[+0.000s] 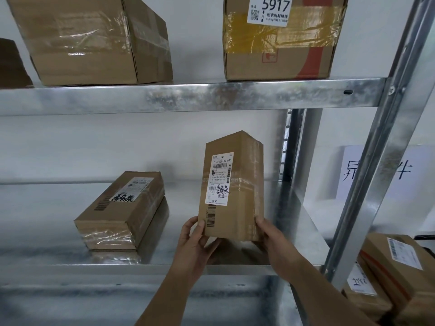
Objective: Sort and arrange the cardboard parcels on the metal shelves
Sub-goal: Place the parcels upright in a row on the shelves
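Note:
A tall narrow cardboard parcel [231,184] with a white shipping label stands upright over the middle metal shelf [164,267]. My left hand [194,243] grips its lower left corner, thumb on the front face. My right hand [270,234] holds its lower right edge. Whether its base touches the shelf is hidden by my hands. To its left a similar labelled parcel [122,208] lies flat on the same shelf, on top of another flat box.
The upper shelf [188,97] carries a large taped box [94,41], a box labelled 5917 [282,41] and a dark box [11,64] at the far left. A steel upright [381,149] stands right. More parcels [395,274] are stacked at lower right.

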